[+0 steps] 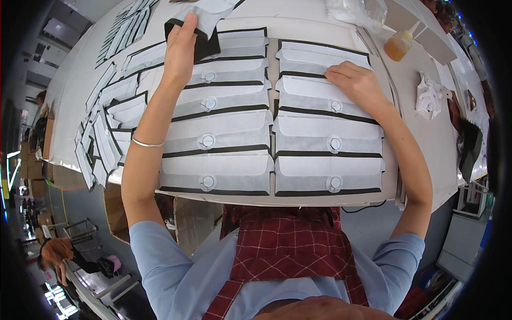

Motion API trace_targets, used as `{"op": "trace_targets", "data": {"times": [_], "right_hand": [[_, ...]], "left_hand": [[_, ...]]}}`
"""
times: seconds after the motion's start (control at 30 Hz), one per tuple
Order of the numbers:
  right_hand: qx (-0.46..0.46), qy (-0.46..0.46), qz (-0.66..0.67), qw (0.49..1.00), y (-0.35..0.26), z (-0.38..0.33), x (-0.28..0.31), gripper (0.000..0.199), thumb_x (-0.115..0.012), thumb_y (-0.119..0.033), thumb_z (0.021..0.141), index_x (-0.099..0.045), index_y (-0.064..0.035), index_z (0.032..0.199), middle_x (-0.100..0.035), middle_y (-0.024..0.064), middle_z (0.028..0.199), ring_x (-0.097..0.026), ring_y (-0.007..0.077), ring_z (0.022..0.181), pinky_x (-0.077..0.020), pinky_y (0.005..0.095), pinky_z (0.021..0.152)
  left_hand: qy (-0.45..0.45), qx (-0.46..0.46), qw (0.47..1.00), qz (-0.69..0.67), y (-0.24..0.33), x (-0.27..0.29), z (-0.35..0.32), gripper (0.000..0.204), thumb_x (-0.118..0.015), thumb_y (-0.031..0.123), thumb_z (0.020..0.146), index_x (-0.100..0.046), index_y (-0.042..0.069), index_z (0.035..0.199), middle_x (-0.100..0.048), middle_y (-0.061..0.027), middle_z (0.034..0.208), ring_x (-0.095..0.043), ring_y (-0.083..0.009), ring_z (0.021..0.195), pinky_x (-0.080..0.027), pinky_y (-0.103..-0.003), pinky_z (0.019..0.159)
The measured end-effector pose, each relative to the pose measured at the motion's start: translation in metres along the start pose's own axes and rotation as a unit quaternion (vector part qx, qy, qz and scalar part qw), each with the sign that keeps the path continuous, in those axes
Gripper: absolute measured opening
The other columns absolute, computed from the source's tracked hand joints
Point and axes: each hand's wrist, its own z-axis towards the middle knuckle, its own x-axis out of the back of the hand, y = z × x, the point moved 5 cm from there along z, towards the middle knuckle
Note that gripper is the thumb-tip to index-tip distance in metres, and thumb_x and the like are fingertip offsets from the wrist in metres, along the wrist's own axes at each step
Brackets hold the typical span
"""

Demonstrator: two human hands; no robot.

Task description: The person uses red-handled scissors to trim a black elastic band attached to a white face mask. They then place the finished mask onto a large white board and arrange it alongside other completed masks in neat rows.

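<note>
White and wide, the desk (80, 69) fills the upper part of the head view, with a workshop floor and another person bent over at the lower left edge. Across the desk in front of the person lie two columns of white fabric pieces with black edges (218, 130), each overlapping the next like shingles and each carrying a small round snap near its lower edge. More of the same pieces lie fanned along the left side of the desk (101, 144) and in a row at the far left corner. The left hand (181, 50), with a thin bangle on its forearm, reaches to the far end of the left column and has its grip clenched on a black-and-white fabric piece (205, 21), raised above the row with its top edge out of view. The right hand (354, 80) lies flat, grip released, fingers spread on the upper pieces of the right column (328, 136). An amber squeeze bottle (400, 45) stands at the far right, near a crumpled white cloth (429, 96) and a clear plastic bag (357, 10).
</note>
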Motion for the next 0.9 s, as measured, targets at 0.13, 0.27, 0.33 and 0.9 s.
{"op": "trace_targets", "data": {"times": [0.13,0.27,0.33,0.9], "right_hand": [[-0.025,-0.017,0.065,0.997,0.008,0.001,0.0,0.022,-0.071,-0.012,0.082,-0.071,-0.0059,0.102,-0.071,0.0041,0.105,-0.066,0.0194,0.095,-0.056,0.0305,0.077],[-0.221,0.056,0.464,0.856,0.022,0.047,0.039,0.035,-0.075,-0.019,0.088,-0.067,-0.0063,0.12,-0.071,0.0057,0.112,-0.066,0.0175,0.101,-0.052,0.0309,0.089],[-0.29,0.101,0.608,0.733,0.032,0.061,0.041,0.044,-0.076,-0.022,0.09,-0.063,-0.0084,0.129,-0.069,0.0045,0.114,-0.064,0.0152,0.103,-0.0503,0.031,0.092],[-0.482,0.034,0.429,0.763,0.196,-0.016,-0.019,0.05,-0.078,-0.024,0.088,-0.061,-0.0113,0.133,-0.068,0.0015,0.101,-0.062,0.0087,0.092,-0.0482,0.0249,0.081]], "left_hand": [[-0.021,-0.077,0.975,0.209,0.027,-0.021,-0.006,0.05,-0.05,0.047,0.104,-0.06,0.003,0.085,-0.051,0.0057,0.077,-0.039,-0.008,0.072,-0.033,-0.026,0.065],[-0.176,-0.27,0.888,0.328,0.037,-0.086,-0.024,0.048,-0.057,0.046,0.101,-0.064,-0.001,0.093,-0.061,0.001,0.084,-0.05,-0.0099,0.075,-0.042,-0.028,0.07],[-0.197,-0.39,0.81,0.39,0.02,-0.114,-0.019,0.041,-0.065,0.042,0.097,-0.064,0.003,0.088,-0.062,0.0018,0.083,-0.053,-0.0109,0.074,-0.042,-0.029,0.07],[-0.137,0.073,0.977,0.148,-0.056,-0.116,0.051,0.041,-0.08,0.019,0.083,-0.064,0.0,0.116,-0.073,-0.0049,0.08,-0.064,-0.0095,0.071,-0.049,-0.024,0.062]]}}
